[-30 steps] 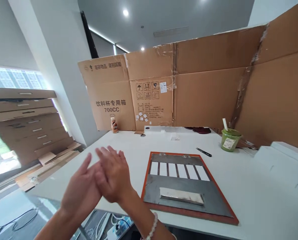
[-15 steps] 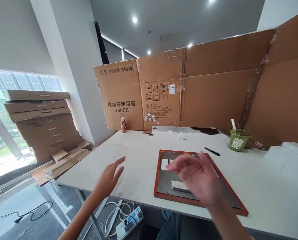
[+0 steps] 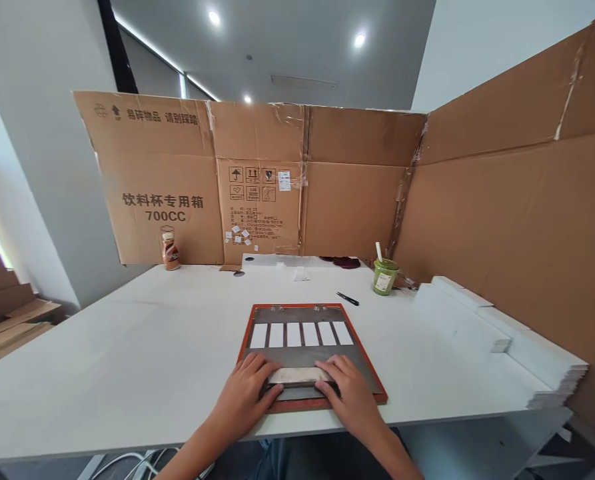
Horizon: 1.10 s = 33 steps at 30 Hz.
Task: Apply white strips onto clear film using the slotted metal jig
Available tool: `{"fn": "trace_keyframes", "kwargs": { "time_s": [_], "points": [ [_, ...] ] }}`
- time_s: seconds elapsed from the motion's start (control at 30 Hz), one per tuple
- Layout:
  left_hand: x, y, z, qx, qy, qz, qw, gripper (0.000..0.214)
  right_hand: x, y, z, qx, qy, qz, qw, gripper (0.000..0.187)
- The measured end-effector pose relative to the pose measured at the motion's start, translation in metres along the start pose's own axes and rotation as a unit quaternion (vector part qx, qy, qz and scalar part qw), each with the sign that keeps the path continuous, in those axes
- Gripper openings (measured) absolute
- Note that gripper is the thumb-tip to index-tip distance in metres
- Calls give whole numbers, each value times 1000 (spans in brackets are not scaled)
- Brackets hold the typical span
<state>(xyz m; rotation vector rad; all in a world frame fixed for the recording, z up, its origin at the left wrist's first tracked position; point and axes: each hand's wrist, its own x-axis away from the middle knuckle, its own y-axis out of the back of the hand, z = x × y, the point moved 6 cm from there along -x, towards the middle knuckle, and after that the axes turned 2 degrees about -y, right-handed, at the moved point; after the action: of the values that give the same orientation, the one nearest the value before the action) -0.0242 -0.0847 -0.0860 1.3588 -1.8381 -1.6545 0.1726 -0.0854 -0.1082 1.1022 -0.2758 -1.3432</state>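
Bottle (image 3: pixel 168 248), green cup (image 3: pixel 384 277) and pen (image 3: pixel 348 299) sit near cardboard wall (image 3: pixel 357 187)

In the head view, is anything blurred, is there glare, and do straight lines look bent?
Head view: the left hand, the right hand and the pale bar are sharp, without motion blur; the ceiling lamps give soft, even light and faint shadows; no glare on the grey plate; the wide lens stretches the corners, so the table edge looks bent.

Head-worn view, down over table (image 3: pixel 127 347)
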Motion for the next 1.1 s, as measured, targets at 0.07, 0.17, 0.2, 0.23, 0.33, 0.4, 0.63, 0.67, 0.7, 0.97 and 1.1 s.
{"fn": "trace_keyframes", "kwargs": {
  "time_s": [0.07, 0.17, 0.2, 0.23, 0.33, 0.4, 0.63, 0.67, 0.7, 0.97, 1.1],
  "points": [
    [-1, -2, 4, 13, 9, -4, 1000, 24, -2, 1, 3, -5, -7, -5, 1000, 23],
    [-2, -2, 3, 21, 15, -5, 1000, 23, -3, 1, 6, -8, -13, -4, 1000, 18],
    [-2, -3, 2, 22, 16, -6, 1000, 23, -2, 0, 6, -8, -14, -3, 1000, 17],
    [-2, -3, 2, 22, 18, -6, 1000, 22, -1, -1, 5, -7, -14, -3, 1000, 16],
    [-2, -1, 0, 19, 16, -10, 1000, 23, 0, -4, 4, -6, -4, -16, 1000, 16],
    [-4, 4, -1, 18, 12, -17, 1000, 24, -2, -1, 5, -1, 10, -46, 999, 17],
    [-33, 42, -2, 77, 41, 22, 996, 19, -25, 40, 28, 46, 84, -87, 992, 24],
    [-39, 47, -1, 85, 52, 27, 995, 18, -29, 47, 33, 69, 109, -103, 986, 31],
    [-46, 53, 1, 92, 62, 31, 993, 18, -33, 54, 38, 98, 138, -130, 977, 33],
    [-110, 128, 12, 64, 16, -35, 997, 28, -97, 99, 52, 190, 247, -259, 914, 15],
    [-100, 182, 15, -74, -96, -250, 961, 20, -171, 120, 42, 174, 148, -170, 959, 12]
  ]
}}
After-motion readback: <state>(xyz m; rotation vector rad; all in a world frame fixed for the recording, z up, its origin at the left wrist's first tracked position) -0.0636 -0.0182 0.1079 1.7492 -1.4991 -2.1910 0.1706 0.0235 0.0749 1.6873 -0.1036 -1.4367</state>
